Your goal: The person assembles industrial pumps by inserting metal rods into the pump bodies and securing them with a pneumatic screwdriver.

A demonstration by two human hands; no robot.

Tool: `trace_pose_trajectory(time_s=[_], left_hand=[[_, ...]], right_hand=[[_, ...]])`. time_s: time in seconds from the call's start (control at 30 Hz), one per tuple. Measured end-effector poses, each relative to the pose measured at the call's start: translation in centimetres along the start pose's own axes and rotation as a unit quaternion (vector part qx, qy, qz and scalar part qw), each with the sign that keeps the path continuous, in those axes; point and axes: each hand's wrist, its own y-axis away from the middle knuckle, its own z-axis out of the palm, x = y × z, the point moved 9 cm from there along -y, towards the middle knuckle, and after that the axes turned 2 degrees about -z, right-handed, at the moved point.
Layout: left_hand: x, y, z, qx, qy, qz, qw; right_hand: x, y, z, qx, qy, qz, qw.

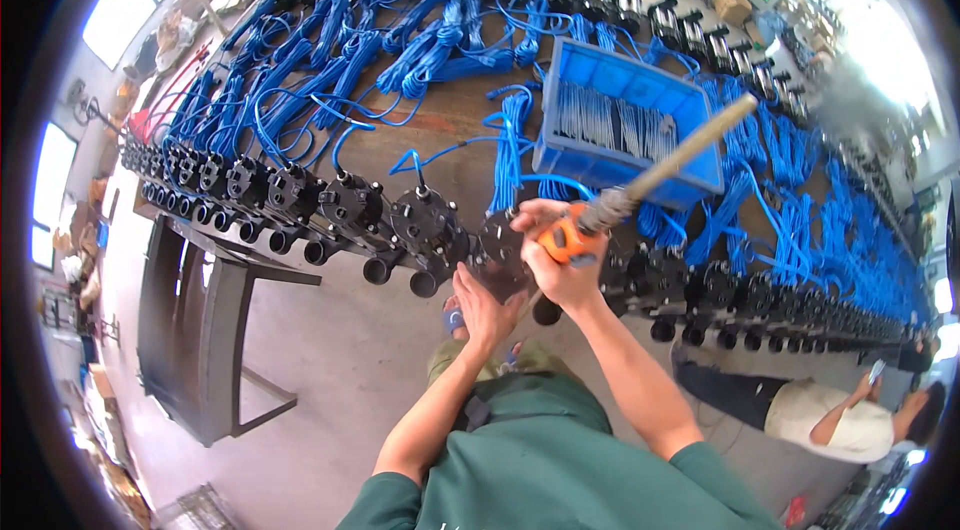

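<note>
My right hand is closed around an orange power screwdriver. From the tool's top a grey collar leads into a long tan rod or hose, slanting up to the right. Below that hand, my left hand has its fingers stretched out against the lower side of a round black pump housing, which my hands partly cover. The tool's tip is too indistinct to place exactly. Just left stands a similar black pump, with bolts around its face and a blue cable on top.
Similar black pumps line the table's near edge; clear-bodied ones line the far edge. Bundled blue cables and a blue crate of metal rods lie between. A dark metal frame stands left; another person is at right.
</note>
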Motion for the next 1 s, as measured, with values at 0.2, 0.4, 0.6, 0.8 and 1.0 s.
trace_pose_trajectory(time_s=[0.2, 0.4, 0.6, 0.8, 1.0], left_hand=[[1.4, -4.3, -1.5, 0.030, 0.229, 0.103, 0.968], [1.8, -5.4, -2.1, -0.008, 0.272, 0.152, 0.950], [0.4, -5.6, -2.0, 0.027, 0.242, 0.173, 0.954], [-0.2, -5.7, -1.1, 0.004, 0.253, 0.156, 0.955], [-0.2, -5.9, -1.3, 0.009, 0.261, 0.158, 0.952]], right_hand=[[-5.6, -3.7, 4.6, -0.055, -0.089, -0.072, 0.992], [0.1, -7.1, 6.7, -0.042, 0.014, -0.062, 0.997], [4.3, -6.5, 7.2, -0.055, 0.058, -0.028, 0.996], [4.9, -7.0, 7.5, -0.052, 0.072, -0.027, 0.996], [2.8, -7.2, 9.1, -0.107, 0.061, -0.072, 0.990]])
